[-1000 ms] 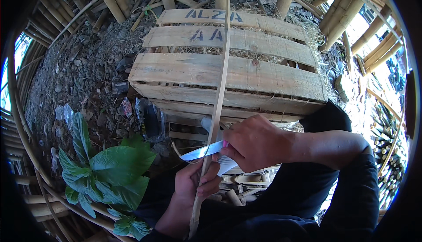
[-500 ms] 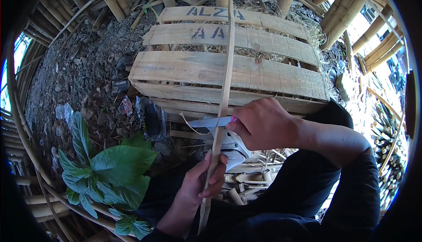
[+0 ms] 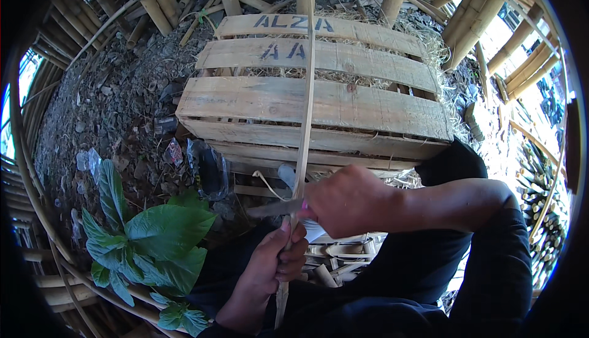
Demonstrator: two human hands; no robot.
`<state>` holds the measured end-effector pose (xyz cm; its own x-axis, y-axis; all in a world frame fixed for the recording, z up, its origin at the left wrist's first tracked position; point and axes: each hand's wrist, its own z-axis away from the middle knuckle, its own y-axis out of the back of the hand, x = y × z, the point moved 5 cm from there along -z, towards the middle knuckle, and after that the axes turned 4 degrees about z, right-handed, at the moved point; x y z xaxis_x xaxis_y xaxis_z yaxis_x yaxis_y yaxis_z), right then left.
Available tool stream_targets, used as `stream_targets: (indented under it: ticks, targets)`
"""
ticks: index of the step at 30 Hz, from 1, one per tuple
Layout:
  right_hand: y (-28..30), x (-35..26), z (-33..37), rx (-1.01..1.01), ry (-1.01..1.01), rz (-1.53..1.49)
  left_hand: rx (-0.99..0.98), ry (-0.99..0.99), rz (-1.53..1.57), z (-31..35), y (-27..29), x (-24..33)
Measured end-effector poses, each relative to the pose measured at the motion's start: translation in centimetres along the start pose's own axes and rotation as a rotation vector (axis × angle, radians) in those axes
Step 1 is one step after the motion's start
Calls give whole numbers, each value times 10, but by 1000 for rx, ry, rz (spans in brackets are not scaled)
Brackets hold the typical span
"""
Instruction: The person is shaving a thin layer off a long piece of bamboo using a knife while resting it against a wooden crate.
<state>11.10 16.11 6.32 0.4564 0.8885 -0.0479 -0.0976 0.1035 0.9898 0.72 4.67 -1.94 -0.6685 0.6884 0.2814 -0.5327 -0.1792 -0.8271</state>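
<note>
A long, thin bamboo strip [image 3: 307, 96] runs upright from my lap to beyond the far edge of the crate. My left hand [image 3: 273, 259] is wrapped around its lower part. Just above that hand, my right hand [image 3: 346, 202] grips a knife [image 3: 273, 208] by its handle, of which a bit of pink shows. The blade points left and lies across the strip, slightly blurred. A thin curled shaving [image 3: 267, 184] hangs beside the strip, left of it. My right hand hides most of the knife handle and part of a pale shoe.
A slatted wooden crate [image 3: 319, 102] with straw lies in front of me. Green leaves [image 3: 162, 234] stand at the left, near a clear plastic package [image 3: 210, 169]. Bamboo posts [image 3: 481, 16] fence the far side. Cut bamboo pieces [image 3: 534, 206] are piled at the right.
My right hand has drawn the knife down the strip toward me, close to my left hand. The strip's top has shifted a little left. My left hand keeps its hold.
</note>
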Motion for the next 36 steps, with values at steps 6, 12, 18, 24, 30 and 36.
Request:
stream_targets:
  ticks: [6,12,18,24,30,36]
  targets:
    - [12,31,0,221,-117,199,27,23,-13,17,-11,-2]
    - [17,65,-7,-113,-348,128,119,33,-64,22,-13,-4]
    - [-1,-3,6,-66,-34,7,33,65,-68,8,1,-7]
    - [-1,-17,11,-266,37,-164,120,-13,-2,-18,11,-9]
    - [2,-7,14,-196,17,-118,-79,-35,222,-22,19,-9]
    - [7,16,9,-197,-43,-25,-286,35,370,-16,7,-9]
